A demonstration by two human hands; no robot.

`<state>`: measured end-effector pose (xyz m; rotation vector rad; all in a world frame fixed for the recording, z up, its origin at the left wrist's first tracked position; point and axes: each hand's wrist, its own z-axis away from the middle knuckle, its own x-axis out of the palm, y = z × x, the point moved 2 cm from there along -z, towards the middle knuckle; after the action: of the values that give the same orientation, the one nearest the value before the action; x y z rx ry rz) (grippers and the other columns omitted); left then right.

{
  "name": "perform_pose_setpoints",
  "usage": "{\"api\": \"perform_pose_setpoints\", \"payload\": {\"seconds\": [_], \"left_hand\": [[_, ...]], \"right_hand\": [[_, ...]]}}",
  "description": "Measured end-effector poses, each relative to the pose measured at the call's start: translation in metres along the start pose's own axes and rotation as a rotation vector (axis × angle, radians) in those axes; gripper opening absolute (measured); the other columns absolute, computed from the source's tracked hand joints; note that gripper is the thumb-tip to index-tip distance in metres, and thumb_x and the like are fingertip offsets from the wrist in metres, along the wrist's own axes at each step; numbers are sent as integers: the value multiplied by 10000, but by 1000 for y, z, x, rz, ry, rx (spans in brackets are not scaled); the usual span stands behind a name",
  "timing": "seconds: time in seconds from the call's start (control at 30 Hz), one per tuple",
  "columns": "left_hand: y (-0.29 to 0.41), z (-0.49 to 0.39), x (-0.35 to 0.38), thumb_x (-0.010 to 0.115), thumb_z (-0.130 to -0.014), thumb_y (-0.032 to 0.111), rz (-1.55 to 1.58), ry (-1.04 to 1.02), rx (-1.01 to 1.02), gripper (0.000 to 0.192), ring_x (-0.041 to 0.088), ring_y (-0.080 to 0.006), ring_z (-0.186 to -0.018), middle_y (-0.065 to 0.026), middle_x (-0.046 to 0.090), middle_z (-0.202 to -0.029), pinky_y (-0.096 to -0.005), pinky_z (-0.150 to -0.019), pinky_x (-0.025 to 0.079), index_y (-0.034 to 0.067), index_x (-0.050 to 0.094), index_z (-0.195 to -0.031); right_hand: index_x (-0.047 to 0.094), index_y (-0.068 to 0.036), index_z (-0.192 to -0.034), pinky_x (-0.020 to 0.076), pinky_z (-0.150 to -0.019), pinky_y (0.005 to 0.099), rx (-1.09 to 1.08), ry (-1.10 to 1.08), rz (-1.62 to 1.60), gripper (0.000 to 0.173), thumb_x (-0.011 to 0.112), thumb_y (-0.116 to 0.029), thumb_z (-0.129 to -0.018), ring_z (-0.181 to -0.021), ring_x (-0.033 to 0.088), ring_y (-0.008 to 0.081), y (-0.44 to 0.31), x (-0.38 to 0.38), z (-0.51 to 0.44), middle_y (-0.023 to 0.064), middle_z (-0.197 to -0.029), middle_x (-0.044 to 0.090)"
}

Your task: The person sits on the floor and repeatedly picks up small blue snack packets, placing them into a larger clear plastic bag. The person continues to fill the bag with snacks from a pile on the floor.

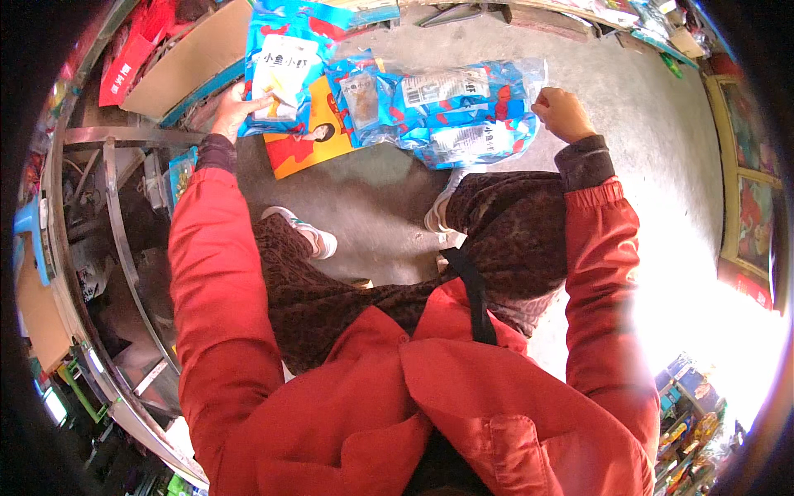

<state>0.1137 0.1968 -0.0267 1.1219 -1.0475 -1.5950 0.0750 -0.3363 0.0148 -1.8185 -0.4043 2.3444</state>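
Observation:
My left hand grips the lower left edge of a blue snack pouch with red pictures, a white panel and printed writing. The thumb lies across its front. On the right, my right hand pinches the end of a clear plastic bag with its fingers closed. Several blue snack packets lie inside or under that crinkled film, stretched out between my hands. A yellow and red printed sheet shows behind the pouch, partly covered by it; whether it is joined to the packets I cannot tell.
Left of me stands a metal-framed rack, with a cardboard box and a red box beyond. Concrete floor lies under my shoes. A yellow-framed cabinet stands at right, and packed goods crowd the lower right.

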Motion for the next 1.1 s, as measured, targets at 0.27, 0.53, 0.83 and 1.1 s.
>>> {"api": "perform_pose_setpoints", "payload": {"seconds": [0.27, 0.53, 0.83, 1.1], "left_hand": [[110, 50, 54, 724, -667, 98, -359, -518, -69, 485, 546, -155, -948, -82, 589, -1040, -284, -862, 417, -37, 527, -1089], [88, 69, 144, 702, -723, 132, -222, -800, -184, 491, 513, -138, -974, -62, 559, -1041, -270, -861, 401, -18, 486, -1137], [71, 57, 172, 627, -811, 229, -7, -654, -276, 512, 478, -133, -1062, -78, 521, -1143, -250, -905, 364, -43, 447, -1206], [76, 40, 179, 591, -844, 268, 130, -611, -288, 435, 540, -106, -961, -60, 571, -1086, -234, -839, 413, -30, 516, -1151]], "right_hand": [[645, -56, -772, 479, -708, 414, -19, 86, 13, 222, 603, -264, -708, -779, 604, 346, 5, 5, -2, 183, -783, 624], [653, -54, -764, 482, -703, 415, 30, 51, -8, 225, 608, -265, -705, -773, 608, 345, 6, 4, -1, 183, -781, 627], [641, -36, -773, 479, -706, 419, -6, 66, -40, 224, 601, -247, -707, -779, 604, 348, 6, 4, 1, 180, -791, 627], [627, -38, -782, 473, -704, 419, -58, 89, -11, 214, 599, -241, -723, -788, 598, 351, 4, 7, 1, 184, -782, 622]]}}
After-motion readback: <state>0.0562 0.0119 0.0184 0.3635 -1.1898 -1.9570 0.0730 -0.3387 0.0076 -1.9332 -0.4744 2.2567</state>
